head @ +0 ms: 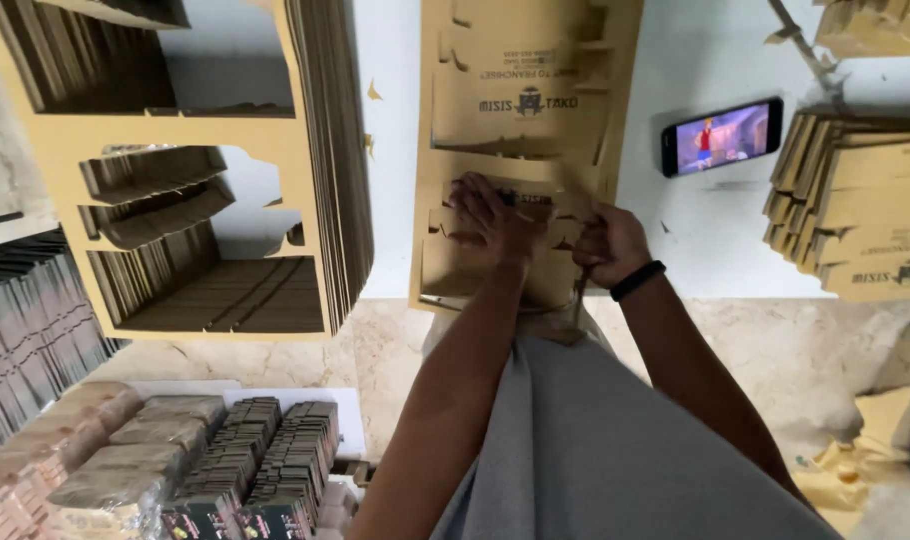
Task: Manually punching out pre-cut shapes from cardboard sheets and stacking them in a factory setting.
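Note:
A stack of die-cut brown cardboard sheets lies on the white table in front of me. My left hand presses flat, fingers spread, on the near part of the top sheet. My right hand, with a black band on the wrist, is closed on the sheet's right edge, pinching a cardboard piece and pulling at it. My grey shirt fills the lower middle of the view.
A tall pile of punched-out cardboard frames stands at the left. Flat printed box blanks are stacked at the right. A phone with a lit screen lies between. Wrapped bundles sit below left; scraps litter the floor.

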